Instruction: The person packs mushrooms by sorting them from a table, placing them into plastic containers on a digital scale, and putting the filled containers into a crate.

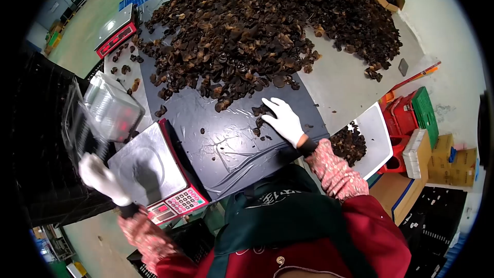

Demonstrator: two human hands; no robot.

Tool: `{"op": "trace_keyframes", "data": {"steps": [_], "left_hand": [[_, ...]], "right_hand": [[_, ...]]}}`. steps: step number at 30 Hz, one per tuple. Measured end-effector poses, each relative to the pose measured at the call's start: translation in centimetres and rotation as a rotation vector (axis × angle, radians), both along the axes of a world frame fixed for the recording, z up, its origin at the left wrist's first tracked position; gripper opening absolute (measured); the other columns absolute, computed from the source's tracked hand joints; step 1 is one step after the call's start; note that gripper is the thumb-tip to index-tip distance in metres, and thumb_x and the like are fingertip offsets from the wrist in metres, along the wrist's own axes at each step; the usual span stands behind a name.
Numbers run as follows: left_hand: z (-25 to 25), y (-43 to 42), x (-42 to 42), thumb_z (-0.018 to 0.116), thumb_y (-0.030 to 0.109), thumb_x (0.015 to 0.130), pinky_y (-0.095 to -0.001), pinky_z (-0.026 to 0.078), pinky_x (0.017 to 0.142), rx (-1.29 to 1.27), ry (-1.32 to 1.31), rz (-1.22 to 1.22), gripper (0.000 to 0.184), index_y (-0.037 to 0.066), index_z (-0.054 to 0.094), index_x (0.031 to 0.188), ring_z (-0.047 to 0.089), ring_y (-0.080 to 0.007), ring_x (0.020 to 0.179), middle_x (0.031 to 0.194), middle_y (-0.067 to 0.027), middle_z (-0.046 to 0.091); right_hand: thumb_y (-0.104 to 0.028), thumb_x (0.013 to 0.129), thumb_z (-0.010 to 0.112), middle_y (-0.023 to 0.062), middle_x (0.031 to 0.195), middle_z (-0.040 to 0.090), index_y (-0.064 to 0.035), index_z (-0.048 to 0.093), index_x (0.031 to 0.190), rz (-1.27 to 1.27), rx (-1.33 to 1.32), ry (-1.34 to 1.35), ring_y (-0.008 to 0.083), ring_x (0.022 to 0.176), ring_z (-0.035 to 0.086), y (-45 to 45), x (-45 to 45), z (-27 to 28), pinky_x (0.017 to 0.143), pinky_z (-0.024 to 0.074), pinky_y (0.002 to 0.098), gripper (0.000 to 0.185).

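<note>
My left hand (103, 179), in a white glove and blurred by motion, is beside the scale. Its fingers appear closed on the lower end of a clear plastic box (82, 128), also smeared. Behind that box stands a stack of clear plastic containers (116, 108). My right hand (284, 122), white-gloved too, rests on the dark sheet (231, 146) with fingers apart, beside a few dark wood ear mushroom pieces (259, 112). A large heap of dried wood ear mushrooms (231, 41) covers the table beyond. The red digital scale (149, 162) has a bare metal plate.
A second red scale (117, 31) stands at the far left. A white tub (373, 136) with mushroom pieces is at my right, near red bins (399, 116) and cardboard boxes (453, 167). Black crates (43, 139) are stacked on the left.
</note>
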State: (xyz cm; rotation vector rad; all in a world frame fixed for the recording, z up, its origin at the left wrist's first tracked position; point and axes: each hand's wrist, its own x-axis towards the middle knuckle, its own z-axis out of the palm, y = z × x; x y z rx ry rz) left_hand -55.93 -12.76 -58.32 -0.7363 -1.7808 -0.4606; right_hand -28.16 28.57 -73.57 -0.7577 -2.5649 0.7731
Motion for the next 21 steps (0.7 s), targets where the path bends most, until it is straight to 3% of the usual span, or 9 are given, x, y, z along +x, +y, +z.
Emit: {"op": "trace_keyframes", "data": {"steps": [4, 9, 10, 12, 15, 16, 18, 19, 21], "left_hand": [[-7.5, -2.8, 9.1, 0.06, -0.005, 0.087, -0.0483, 0.038, 0.102, -0.209, -0.183, 0.027, 0.023, 0.0, 0.059, 0.11, 0.053, -0.0351, 0.113, 0.115, -0.0149, 0.061], [-12.5, -4.0, 14.1, 0.064, -0.004, 0.083, -0.0501, 0.038, 0.103, -0.272, -0.36, 0.047, 0.025, 0.004, 0.057, 0.105, 0.052, -0.0358, 0.115, 0.116, -0.014, 0.059], [-12.0, -3.1, 15.2, 0.063, -0.005, 0.083, -0.0501, 0.039, 0.102, -0.282, -0.36, 0.048, 0.025, 0.004, 0.057, 0.106, 0.052, -0.0357, 0.115, 0.117, -0.0139, 0.058], [-11.0, -0.5, 16.7, 0.063, -0.007, 0.083, -0.0456, 0.039, 0.102, -0.239, -0.344, 0.016, 0.034, 0.002, 0.059, 0.115, 0.052, -0.0349, 0.116, 0.122, -0.0154, 0.057], [-10.9, 5.9, 18.8, 0.062, -0.005, 0.083, -0.0426, 0.044, 0.096, -0.038, -0.543, -0.239, 0.035, 0.003, 0.062, 0.116, 0.057, -0.0336, 0.108, 0.112, -0.0136, 0.062], [-10.8, 9.5, 19.5, 0.063, -0.004, 0.083, -0.041, 0.045, 0.093, -0.055, -0.67, -0.377, 0.033, 0.003, 0.064, 0.115, 0.059, -0.0326, 0.105, 0.108, -0.0133, 0.064], [-11.9, 16.5, 20.4, 0.061, 0.0, 0.089, -0.036, 0.051, 0.083, -0.062, -0.804, -0.464, 0.023, 0.006, 0.067, 0.11, 0.064, -0.0309, 0.095, 0.103, -0.0148, 0.064], [-13.1, 19.4, 20.4, 0.059, 0.003, 0.091, -0.0359, 0.052, 0.082, -0.085, -0.903, -0.471, 0.021, 0.006, 0.066, 0.11, 0.064, -0.0322, 0.094, 0.103, -0.0146, 0.063], [-15.7, 23.9, 19.9, 0.056, 0.007, 0.093, -0.0367, 0.052, 0.081, -0.096, -1.043, -0.436, 0.019, 0.007, 0.064, 0.111, 0.063, -0.0345, 0.093, 0.104, -0.0143, 0.061]], "right_hand": [[-0.036, 0.085, 0.07, 0.0146, 0.13, 0.053, -0.0194, 0.052, 0.139, 0.082, 0.02, -0.254, 0.033, 0.118, 0.054, -0.5, -3.6, 0.7, 0.092, 0.0514, 0.0436, 0.059], [-0.007, 0.079, 0.061, 0.0182, 0.103, 0.056, -0.0102, 0.063, 0.097, 0.126, -0.059, -0.015, 0.0381, 0.093, 0.061, 2.2, -5.3, -3.8, 0.084, 0.0511, 0.0421, 0.018], [-0.004, 0.079, 0.06, 0.0158, 0.099, 0.057, -0.0099, 0.065, 0.099, 0.172, -0.035, 0.034, 0.0325, 0.085, 0.064, 3.9, -5.7, -5.5, 0.073, 0.0545, 0.0397, 0.021], [0.0, 0.079, 0.058, 0.011, 0.094, 0.059, -0.0078, 0.067, 0.099, 0.162, -0.67, 0.04, 0.0237, 0.072, 0.065, 4.9, -4.2, -2.3, 0.059, 0.0546, 0.0343, 0.022], [-0.006, 0.079, 0.065, 0.0076, 0.093, 0.061, -0.0048, 0.067, 0.092, 0.152, -0.951, 0.163, 0.018, 0.065, 0.06, 6.5, -3.1, -2.9, 0.056, 0.051, 0.0275, 0.014], [-0.01, 0.079, 0.067, 0.0079, 0.092, 0.061, -0.0055, 0.066, 0.091, 0.147, -0.955, 0.153, 0.0188, 0.07, 0.061, 6.6, -2.7, -2.7, 0.06, 0.0513, 0.0283, 0.013], [-0.019, 0.079, 0.072, 0.0088, 0.091, 0.059, -0.0082, 0.066, 0.093, 0.32, -0.359, 0.138, 0.022, 0.085, 0.06, 5.6, -2.0, -2.8, 0.073, 0.0501, 0.0316, 0.019], [-0.024, 0.079, 0.073, 0.0099, 0.093, 0.057, -0.0113, 0.066, 0.098, 0.395, -0.355, 0.146, 0.0259, 0.094, 0.058, 4.8, -1.8, -2.6, 0.084, 0.0477, 0.0349, 0.024], [-0.02, 0.079, 0.073, 0.0106, 0.099, 0.055, -0.0137, 0.067, 0.103, 0.447, -0.125, -0.035, 0.0298, 0.095, 0.059, 2.8, -1.6, -1.8, 0.083, 0.0498, 0.0378, 0.025]]}}
